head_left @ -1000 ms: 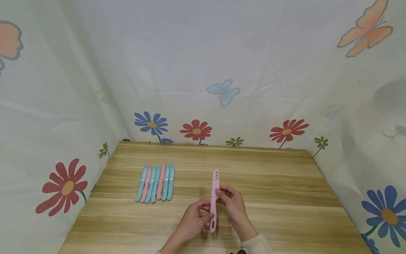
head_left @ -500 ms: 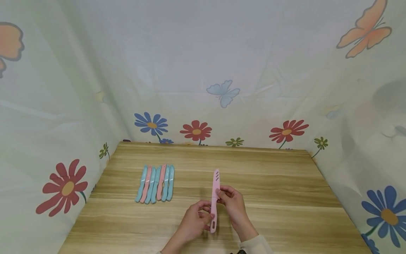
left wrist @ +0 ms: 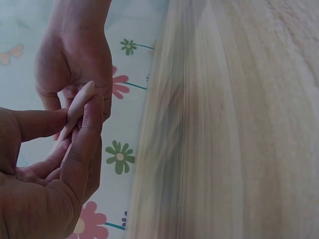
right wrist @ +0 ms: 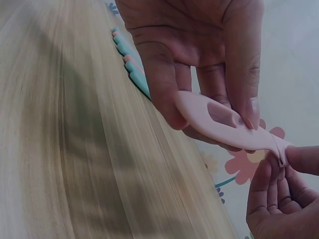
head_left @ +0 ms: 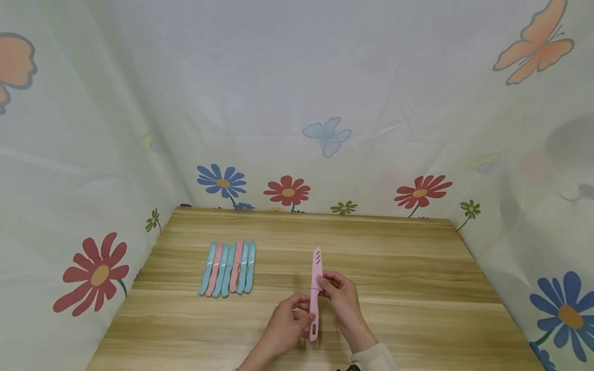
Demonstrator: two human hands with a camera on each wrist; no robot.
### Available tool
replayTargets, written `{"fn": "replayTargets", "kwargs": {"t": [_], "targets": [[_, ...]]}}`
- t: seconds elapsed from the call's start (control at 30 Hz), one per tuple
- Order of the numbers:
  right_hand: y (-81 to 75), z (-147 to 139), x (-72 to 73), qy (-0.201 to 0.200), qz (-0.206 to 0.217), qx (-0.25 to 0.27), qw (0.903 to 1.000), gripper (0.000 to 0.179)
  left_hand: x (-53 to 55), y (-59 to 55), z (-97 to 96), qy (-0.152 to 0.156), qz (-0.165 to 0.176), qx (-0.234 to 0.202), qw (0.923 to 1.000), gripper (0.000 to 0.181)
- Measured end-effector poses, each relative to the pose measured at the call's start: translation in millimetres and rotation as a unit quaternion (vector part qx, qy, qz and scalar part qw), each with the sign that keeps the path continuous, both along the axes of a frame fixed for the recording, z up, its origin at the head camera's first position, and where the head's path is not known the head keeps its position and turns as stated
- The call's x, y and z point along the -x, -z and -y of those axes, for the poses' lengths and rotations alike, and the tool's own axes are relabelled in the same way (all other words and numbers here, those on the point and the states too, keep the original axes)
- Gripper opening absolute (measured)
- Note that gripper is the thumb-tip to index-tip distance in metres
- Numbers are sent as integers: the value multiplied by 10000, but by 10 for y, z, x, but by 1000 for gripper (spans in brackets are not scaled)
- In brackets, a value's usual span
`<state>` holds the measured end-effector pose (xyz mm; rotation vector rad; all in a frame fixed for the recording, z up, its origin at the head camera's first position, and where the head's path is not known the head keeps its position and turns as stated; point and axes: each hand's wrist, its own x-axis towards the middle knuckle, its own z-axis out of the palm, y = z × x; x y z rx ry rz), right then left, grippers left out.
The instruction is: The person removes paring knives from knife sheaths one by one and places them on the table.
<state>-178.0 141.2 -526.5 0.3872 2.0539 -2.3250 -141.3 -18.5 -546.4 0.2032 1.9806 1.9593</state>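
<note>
A pink knife with a slotted pink sheath over its blade is held above the table in the head view, tip pointing away. My left hand pinches its handle near the end, between thumb and fingers. My right hand pinches the sheath just beyond the handle, thumb on top. The right wrist view shows the seam between handle and sheath right by the right thumb. In the left wrist view the handle's end pokes out between my left fingers, and the sheath is mostly hidden.
Several blue knives and a few pink knives lie side by side in a row on the left of the wooden table. A white cloth printed with flowers and butterflies encloses the table's back and sides.
The knife's handle end has shifted slightly to the right along with my left hand. Both hands keep their hold, and the row of knives is unmoved.
</note>
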Motion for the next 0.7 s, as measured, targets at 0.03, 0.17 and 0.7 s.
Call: {"fn": "replayTargets", "kwargs": {"t": [0.03,0.17,0.7], "targets": [[-1,-2,2,5,4,-6,10000,24,-1,0,0,-2,1,6,10000,30],[-1,-7,12,29,23,-18,10000,24,-4,-9,2,9,9,59,10000,31],[-32,-10,23,212,18,-67,9998,25,-14,-2,-29,4,-9,50,10000,30]]}}
